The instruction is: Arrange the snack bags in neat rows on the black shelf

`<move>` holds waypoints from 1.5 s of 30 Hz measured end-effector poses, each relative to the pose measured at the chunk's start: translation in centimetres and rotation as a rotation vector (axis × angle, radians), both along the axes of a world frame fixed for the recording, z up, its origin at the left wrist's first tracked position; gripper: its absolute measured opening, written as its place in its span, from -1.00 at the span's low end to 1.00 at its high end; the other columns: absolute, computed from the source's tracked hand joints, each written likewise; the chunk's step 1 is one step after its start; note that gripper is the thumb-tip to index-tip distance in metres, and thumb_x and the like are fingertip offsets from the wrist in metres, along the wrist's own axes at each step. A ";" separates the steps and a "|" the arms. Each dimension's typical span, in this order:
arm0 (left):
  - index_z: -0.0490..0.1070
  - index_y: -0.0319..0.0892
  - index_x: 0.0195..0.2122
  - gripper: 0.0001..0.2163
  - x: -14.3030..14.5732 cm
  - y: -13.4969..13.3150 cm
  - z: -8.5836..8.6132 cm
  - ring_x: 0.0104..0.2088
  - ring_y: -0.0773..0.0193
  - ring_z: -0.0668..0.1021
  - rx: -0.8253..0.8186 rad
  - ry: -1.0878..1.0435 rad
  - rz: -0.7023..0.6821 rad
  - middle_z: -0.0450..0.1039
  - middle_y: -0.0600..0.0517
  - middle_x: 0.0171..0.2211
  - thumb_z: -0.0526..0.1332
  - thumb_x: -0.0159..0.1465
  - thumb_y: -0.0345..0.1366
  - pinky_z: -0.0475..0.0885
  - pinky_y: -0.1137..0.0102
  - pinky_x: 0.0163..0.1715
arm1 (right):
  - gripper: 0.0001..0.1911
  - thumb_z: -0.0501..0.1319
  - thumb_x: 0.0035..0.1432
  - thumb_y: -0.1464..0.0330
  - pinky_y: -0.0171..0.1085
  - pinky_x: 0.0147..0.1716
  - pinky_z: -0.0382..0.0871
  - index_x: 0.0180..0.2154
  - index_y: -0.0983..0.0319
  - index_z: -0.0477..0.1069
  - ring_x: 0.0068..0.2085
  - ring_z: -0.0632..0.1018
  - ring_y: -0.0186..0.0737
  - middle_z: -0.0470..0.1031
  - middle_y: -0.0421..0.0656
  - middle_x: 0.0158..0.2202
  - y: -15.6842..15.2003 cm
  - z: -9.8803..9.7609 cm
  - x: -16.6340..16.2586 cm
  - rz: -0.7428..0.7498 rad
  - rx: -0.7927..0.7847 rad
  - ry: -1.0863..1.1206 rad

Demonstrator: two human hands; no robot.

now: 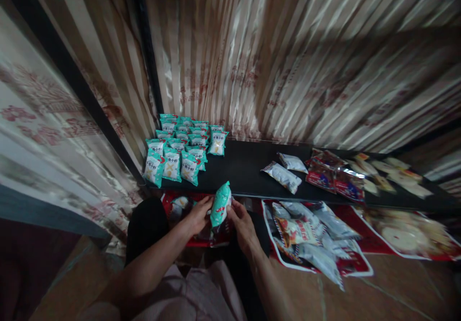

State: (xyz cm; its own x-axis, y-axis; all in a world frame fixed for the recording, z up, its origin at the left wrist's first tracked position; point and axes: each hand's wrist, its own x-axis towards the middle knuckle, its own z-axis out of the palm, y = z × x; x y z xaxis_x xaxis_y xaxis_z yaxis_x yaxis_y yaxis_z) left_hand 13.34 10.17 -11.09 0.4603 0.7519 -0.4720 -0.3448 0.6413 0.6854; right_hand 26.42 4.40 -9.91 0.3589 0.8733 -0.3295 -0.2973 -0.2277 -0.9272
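Black shelf (245, 167), teal stack (180, 148) at its left end: your left hand (196, 215) and right hand (243, 222) pinch one teal packet (220, 204) upright just below the edge; hold its sides evenly, probably steadier.

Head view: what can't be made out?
Head view only:
- teal packet print: too small, dim; left hand and right hand cover its edges.
- red bag contents: hidden behind the hands.
- pale packets, shelf's right end: blurred.
- teal stack rear rows: covered by front rows.
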 end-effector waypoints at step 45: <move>0.14 -0.30 0.20 -0.43 8.1 12.6 -2.9 0.29 0.12 0.08 1.075 1.103 0.149 0.04 -0.13 0.28 -0.02 0.10 -0.56 0.09 0.12 0.27 | -0.30 0.17 -0.01 -0.03 -0.01 -0.06 0.28 0.06 0.26 0.26 -0.08 0.44 0.00 0.42 0.06 -0.05 24.2 -3.7 4.4 -0.098 0.294 -0.811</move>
State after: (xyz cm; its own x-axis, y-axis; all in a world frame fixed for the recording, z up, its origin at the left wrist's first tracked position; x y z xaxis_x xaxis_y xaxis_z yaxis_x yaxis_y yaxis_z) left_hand 21.41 22.77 -14.04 0.1518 0.9538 0.2592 0.6111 -0.2967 0.7338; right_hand 30.83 28.60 -13.63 0.4632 0.8358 0.2948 0.4751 0.0466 -0.8787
